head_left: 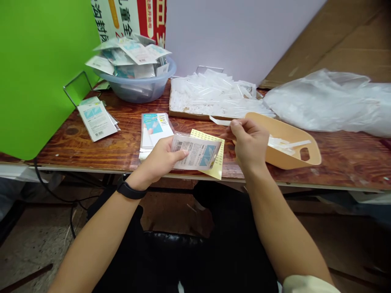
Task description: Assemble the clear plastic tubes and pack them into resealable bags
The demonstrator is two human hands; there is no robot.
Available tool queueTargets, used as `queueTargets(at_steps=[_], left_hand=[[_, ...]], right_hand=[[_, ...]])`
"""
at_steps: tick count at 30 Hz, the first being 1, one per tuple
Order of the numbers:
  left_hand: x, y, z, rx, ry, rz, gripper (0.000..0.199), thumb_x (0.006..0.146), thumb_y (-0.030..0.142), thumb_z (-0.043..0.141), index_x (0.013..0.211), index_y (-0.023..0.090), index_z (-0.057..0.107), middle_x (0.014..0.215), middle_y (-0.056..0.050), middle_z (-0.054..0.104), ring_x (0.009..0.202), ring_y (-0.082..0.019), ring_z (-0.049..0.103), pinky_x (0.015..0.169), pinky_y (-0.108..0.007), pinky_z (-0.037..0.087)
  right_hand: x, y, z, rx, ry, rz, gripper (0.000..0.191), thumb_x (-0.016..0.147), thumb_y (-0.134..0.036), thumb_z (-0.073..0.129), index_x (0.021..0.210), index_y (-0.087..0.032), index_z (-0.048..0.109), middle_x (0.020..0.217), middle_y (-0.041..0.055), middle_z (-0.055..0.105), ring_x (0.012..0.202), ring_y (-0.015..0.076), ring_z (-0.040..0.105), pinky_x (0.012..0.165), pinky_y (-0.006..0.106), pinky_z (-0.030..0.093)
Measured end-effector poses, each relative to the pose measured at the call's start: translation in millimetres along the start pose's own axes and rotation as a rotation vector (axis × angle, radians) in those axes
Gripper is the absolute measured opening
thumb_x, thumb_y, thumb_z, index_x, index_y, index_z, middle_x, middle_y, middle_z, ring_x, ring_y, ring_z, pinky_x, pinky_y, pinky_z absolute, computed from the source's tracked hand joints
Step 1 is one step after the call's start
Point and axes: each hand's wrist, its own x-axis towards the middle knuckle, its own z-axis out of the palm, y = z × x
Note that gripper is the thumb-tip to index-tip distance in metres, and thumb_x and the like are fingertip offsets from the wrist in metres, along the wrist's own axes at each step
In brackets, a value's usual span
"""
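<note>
My left hand, with a black band at the wrist, is closed on a clear packet with a printed card inside, thumb on top. Partly beneath that packet lies a yellow sticker sheet with rows of small dots. Between the fingertips of my right hand is a thin translucent white strip, its free end pointing left. A stack of printed cards lies beside my left hand. Close to my right hand stands a tan plastic basket holding several white strips.
A blue bowl heaped with packets stands at the back left. More packets lie near the green panel. Behind my hands, a shallow cardboard tray holds a pile of translucent strips. A white plastic bag lies to the right.
</note>
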Motion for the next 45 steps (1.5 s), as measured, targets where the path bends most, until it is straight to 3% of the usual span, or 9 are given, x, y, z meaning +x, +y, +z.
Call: queueTargets(at_steps=[4,9,17,23,26,30,33,39,45], left_hand=[[-0.4,-0.8,3.5,-0.147,0.061,-0.050,0.019,0.068,0.021,0.066,0.085,0.012,0.065,0.081,-0.003,0.069,0.079,-0.016,0.063,0.077,-0.031,0.049],[-1.1,-2.4,5.6,-0.123,0.069,-0.069,0.028,0.074,0.040,0.065,0.079,0.013,0.065,0.074,-0.002,0.066,0.070,-0.014,0.060,0.071,-0.030,0.048],[-6.4,3.6,2.1,0.215,-0.133,-0.053,0.035,0.081,0.046,0.058,0.077,0.011,0.064,0.072,-0.002,0.062,0.065,-0.011,0.053,0.061,-0.023,0.040],[-7.2,3.5,-1.2,0.252,-0.144,-0.043,0.035,0.080,0.045,0.059,0.083,0.011,0.064,0.081,-0.005,0.064,0.072,-0.013,0.055,0.065,-0.023,0.041],[-7.4,2.3,-4.3,0.293,-0.133,-0.047,0.036,0.080,0.046,0.059,0.076,0.010,0.065,0.073,-0.003,0.062,0.067,-0.012,0.052,0.062,-0.024,0.039],[-8.6,3.9,-5.5,0.249,-0.116,-0.069,0.035,0.078,0.046,0.061,0.072,0.012,0.066,0.069,-0.002,0.062,0.067,-0.013,0.053,0.066,-0.026,0.042],[-10.3,6.1,-2.3,0.203,-0.035,-0.093,0.031,0.076,0.044,0.063,0.074,0.013,0.067,0.070,-0.002,0.063,0.067,-0.014,0.054,0.067,-0.027,0.043],[-11.5,2.1,4.3,0.141,0.135,0.008,0.024,0.073,0.036,0.065,0.080,0.014,0.068,0.077,-0.004,0.065,0.071,-0.015,0.056,0.067,-0.027,0.044],[-7.6,-5.4,4.2,0.089,0.230,0.010,0.016,0.071,0.029,0.063,0.066,0.014,0.062,0.065,0.000,0.058,0.062,-0.012,0.048,0.060,-0.025,0.038]], right_hand=[[-3.1,-3.3,-0.8,-0.126,-0.019,-0.083,0.011,0.078,-0.027,0.063,0.069,-0.021,0.061,0.064,0.0011,0.064,0.060,0.0165,0.061,0.061,0.032,0.048],[-18.6,-22.1,2.9,-0.222,-0.261,-0.138,0.012,0.077,-0.031,0.066,0.073,-0.019,0.069,0.075,0.0033,0.070,0.072,0.0189,0.064,0.068,0.033,0.050],[-18.4,-39.6,-0.8,-0.020,-0.783,0.267,0.026,0.070,-0.041,0.073,0.072,-0.016,0.072,0.067,0.0026,0.069,0.059,0.0143,0.060,0.057,0.026,0.047],[-19.8,-36.8,0.8,0.112,-0.931,0.444,0.029,0.070,-0.043,0.071,0.069,-0.015,0.062,0.063,0.0003,0.062,0.057,0.0120,0.056,0.054,0.025,0.044],[-23.9,-37.3,4.6,0.035,-0.901,0.341,0.029,0.075,-0.043,0.064,0.069,-0.016,0.056,0.061,-0.0011,0.056,0.056,0.0115,0.051,0.052,0.024,0.039],[-32.4,-42.5,12.1,-0.254,-0.713,-0.021,0.020,0.081,-0.031,0.052,0.067,-0.017,0.052,0.062,0.0000,0.052,0.060,0.0127,0.046,0.056,0.025,0.036],[-38.8,-45.4,17.3,-0.368,-0.615,-0.189,0.016,0.082,-0.023,0.047,0.067,-0.018,0.050,0.065,0.0016,0.056,0.062,0.0142,0.048,0.058,0.027,0.037],[-46.6,-43.1,21.8,-0.429,-0.517,-0.301,0.013,0.084,-0.020,0.045,0.072,-0.020,0.049,0.068,0.0038,0.059,0.063,0.0165,0.053,0.059,0.028,0.039],[-47.2,-36.6,27.9,-0.435,-0.528,-0.328,0.015,0.085,-0.023,0.045,0.071,-0.020,0.049,0.066,0.0038,0.059,0.060,0.0177,0.054,0.056,0.029,0.040]])
